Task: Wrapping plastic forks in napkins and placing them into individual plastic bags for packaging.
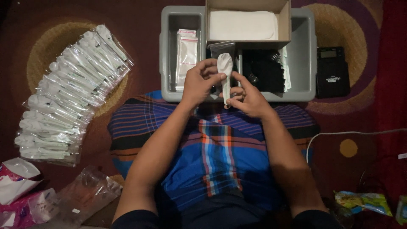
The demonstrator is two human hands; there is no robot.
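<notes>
White plastic spoon (225, 72), smooth, bowl up, held upright above the near rim of the grey tub (169, 51). Left hand (199, 82) fingers pinched on the bowl; right hand (250, 98) fingers clamped on the handle. One tub, one open cardboard box (284, 23) inside it. Fanned stack of clear-bagged spoons (68, 93) on the carpet, too many to count. One black scale (333, 72).

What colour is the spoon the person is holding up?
The spoon is plain white, held between the left hand and right hand; the head view shows it.
</notes>
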